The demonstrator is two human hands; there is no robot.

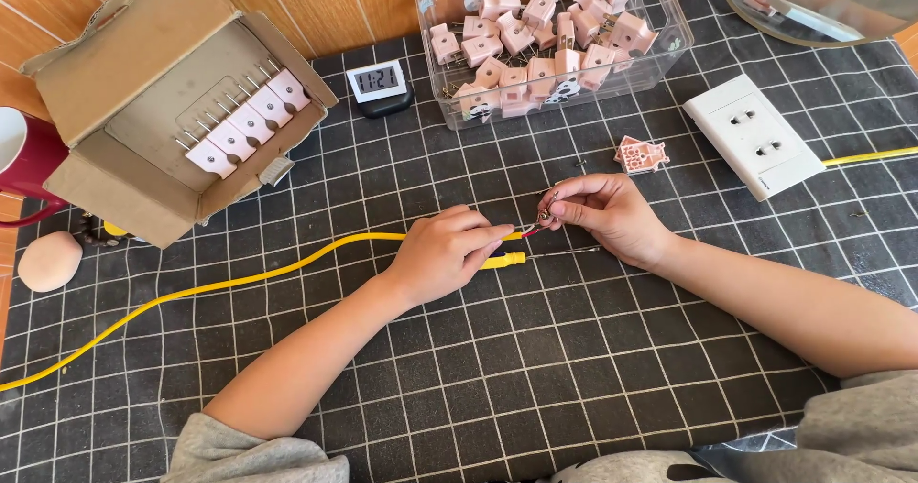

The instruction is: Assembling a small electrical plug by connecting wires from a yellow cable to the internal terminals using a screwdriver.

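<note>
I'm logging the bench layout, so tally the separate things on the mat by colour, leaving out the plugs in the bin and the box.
Yellow: 2, cable and screwdriver
White: 2, socket plate and small clock
Pink: 1, loose plug
Total: 5

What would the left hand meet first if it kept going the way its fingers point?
Most likely the right hand: the left hand, gripping the yellow cable, points right at its fingertips, which pinch the bared wire ends just ahead.
</note>
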